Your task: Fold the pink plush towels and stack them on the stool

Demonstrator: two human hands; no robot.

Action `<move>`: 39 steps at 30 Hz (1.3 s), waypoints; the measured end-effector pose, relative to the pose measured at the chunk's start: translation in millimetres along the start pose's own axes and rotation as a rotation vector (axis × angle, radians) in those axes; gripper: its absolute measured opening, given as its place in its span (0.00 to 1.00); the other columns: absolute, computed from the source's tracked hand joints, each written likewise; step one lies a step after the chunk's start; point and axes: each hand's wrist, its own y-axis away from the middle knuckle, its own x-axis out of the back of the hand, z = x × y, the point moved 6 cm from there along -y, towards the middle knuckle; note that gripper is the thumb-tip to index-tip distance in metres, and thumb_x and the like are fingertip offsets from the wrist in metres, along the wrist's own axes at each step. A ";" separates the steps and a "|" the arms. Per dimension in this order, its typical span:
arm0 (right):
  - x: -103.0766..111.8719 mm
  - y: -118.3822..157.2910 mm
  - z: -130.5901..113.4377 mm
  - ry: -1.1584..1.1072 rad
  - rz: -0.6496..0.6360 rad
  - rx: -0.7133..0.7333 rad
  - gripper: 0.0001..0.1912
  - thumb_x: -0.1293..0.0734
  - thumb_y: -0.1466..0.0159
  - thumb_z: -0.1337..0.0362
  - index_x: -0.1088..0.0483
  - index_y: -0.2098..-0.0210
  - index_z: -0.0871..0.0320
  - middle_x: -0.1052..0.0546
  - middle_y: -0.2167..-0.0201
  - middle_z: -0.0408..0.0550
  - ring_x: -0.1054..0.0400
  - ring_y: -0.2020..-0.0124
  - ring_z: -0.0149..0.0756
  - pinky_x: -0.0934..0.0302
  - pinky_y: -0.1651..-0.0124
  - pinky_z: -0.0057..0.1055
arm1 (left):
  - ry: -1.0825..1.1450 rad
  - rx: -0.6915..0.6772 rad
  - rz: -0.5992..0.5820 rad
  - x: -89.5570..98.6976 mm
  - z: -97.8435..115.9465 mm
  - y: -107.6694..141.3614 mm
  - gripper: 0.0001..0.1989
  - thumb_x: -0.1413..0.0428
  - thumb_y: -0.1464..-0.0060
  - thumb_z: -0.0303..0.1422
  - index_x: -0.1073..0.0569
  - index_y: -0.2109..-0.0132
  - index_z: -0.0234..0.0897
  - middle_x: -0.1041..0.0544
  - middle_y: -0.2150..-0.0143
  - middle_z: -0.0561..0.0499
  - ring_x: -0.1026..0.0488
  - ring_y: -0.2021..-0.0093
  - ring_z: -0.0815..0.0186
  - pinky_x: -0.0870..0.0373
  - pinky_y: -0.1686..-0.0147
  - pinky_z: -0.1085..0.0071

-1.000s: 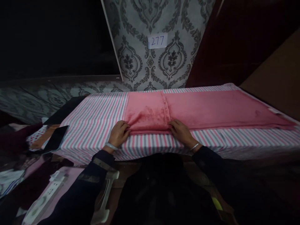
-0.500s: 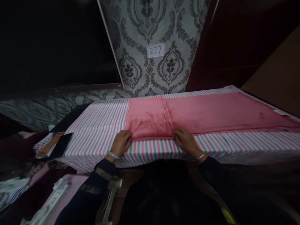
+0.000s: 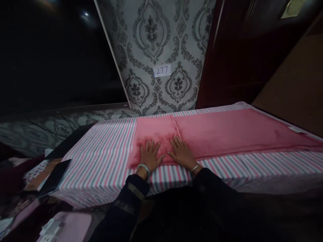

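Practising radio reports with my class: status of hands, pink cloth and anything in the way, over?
Left hand, right hand: palms down on pink cloth. Spread on striped cover, left section apparently folded. Dark flat object off left, apart from hands.

Numbered card [image 3: 162, 71] on patterned wallpaper [image 3: 151, 32], dark screen [image 3: 55, 60].

1. Dim overall; the patterned wall [image 3: 153, 43] looks greyish;
2. small glare spot high on the black screen [image 3: 58, 57];
3. soft shadows on the pink cloth [image 3: 222, 131]; sleeves [image 3: 131, 198] sink into near-black;
4. side edges stretched; lower left corner blurred.
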 end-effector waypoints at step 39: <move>-60.6 -194.2 58.3 -0.431 0.196 -0.139 0.27 0.48 0.30 0.60 0.34 0.38 0.65 0.31 0.37 0.60 0.41 0.33 0.48 0.51 0.31 0.53 | 0.137 -0.164 -0.058 -29.8 13.8 -200.5 0.31 0.60 0.34 0.34 0.52 0.26 0.44 0.47 0.25 0.48 0.57 0.25 0.54 0.64 0.29 0.44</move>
